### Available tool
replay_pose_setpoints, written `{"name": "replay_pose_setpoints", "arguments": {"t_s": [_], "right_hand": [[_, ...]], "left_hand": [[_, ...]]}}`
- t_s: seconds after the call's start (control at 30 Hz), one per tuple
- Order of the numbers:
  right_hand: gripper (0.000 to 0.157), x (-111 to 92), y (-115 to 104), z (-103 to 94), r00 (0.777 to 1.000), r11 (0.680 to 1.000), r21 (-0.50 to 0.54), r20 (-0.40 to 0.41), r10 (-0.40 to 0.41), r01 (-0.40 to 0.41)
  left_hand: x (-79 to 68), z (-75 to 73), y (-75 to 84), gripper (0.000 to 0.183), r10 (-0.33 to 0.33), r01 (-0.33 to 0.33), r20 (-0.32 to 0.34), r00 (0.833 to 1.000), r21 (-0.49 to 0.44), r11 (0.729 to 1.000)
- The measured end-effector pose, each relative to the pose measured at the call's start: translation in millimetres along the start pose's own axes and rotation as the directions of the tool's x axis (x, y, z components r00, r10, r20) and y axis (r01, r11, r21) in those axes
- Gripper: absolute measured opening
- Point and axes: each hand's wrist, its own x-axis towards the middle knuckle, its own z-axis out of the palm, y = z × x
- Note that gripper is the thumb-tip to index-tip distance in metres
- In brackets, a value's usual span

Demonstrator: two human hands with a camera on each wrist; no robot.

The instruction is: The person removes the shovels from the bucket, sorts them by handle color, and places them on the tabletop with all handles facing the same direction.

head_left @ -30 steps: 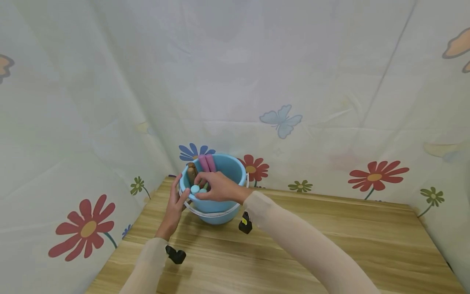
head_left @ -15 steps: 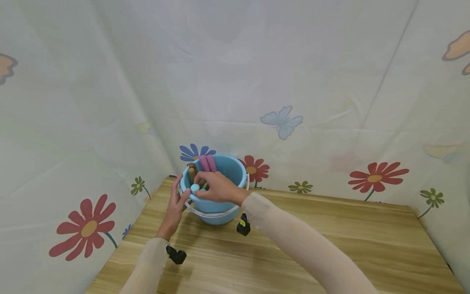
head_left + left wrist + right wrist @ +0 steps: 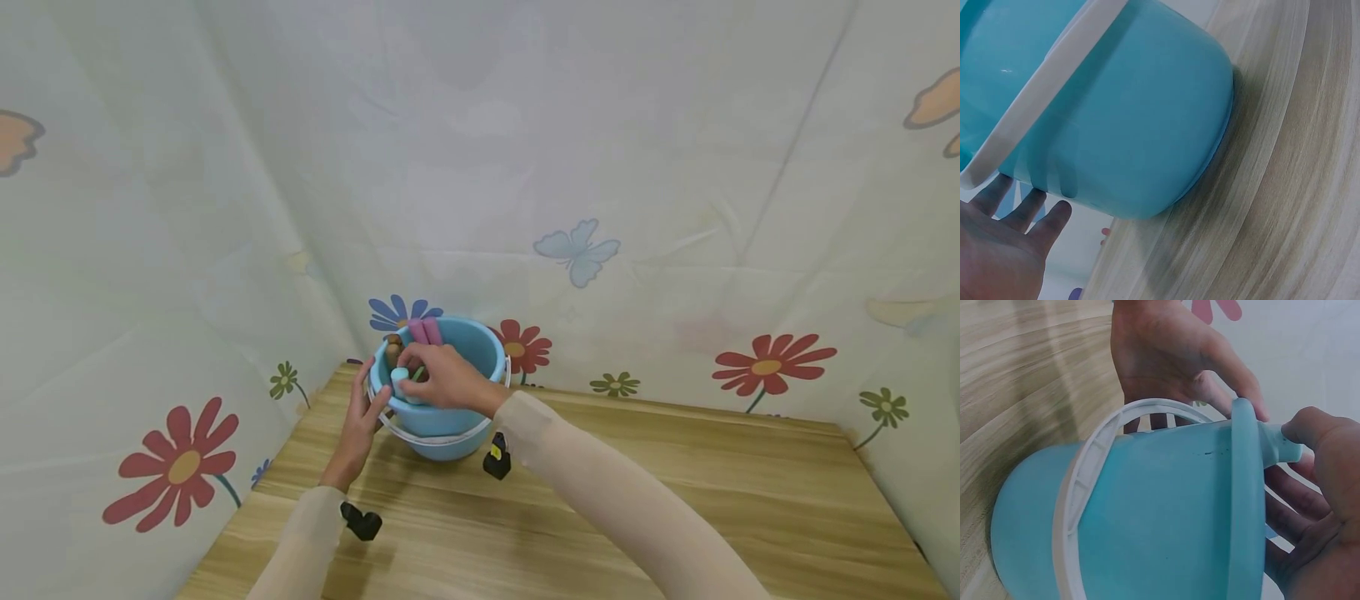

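Observation:
A light-blue bucket (image 3: 442,423) with a white handle (image 3: 1029,103) stands on the wooden table. My left hand (image 3: 356,429) rests against its left side, thumb at the rim and straight fingers (image 3: 1050,225) touching the outer wall. Over the opening, my right hand (image 3: 450,379) pinches a light-blue cylinder (image 3: 400,377) with a rounded end between thumb and fingers. In the right wrist view this cylinder (image 3: 1274,447) sticks out past the rim; its lower part is hidden inside. A brown piece (image 3: 393,352), two pink rods (image 3: 424,331) and something green (image 3: 417,374) also show in the bucket.
The wood-grain table (image 3: 600,500) extends to the right and toward the front. A pale cloth (image 3: 480,167) printed with flowers and butterflies hangs behind and at the sides. Black wrist cameras (image 3: 362,521) hang below both sleeves.
The right hand keeps its pinch while the light-blue cylinder rises slightly, showing more of its side. A second light-blue end beside it has gone from sight. The left hand stays at the bucket.

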Motion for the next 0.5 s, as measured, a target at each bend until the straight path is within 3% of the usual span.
{"name": "replay_pose_setpoints", "arguments": {"t_s": [0.5], "right_hand": [[0.021,5,-11,-23.4,0.996,1.000,0.025,-0.088,-0.016,0.018]], "left_hand": [[-0.3,1.1,1.1,0.063,-0.004,0.004,-0.006,1.000,-0.006,1.000]]}}
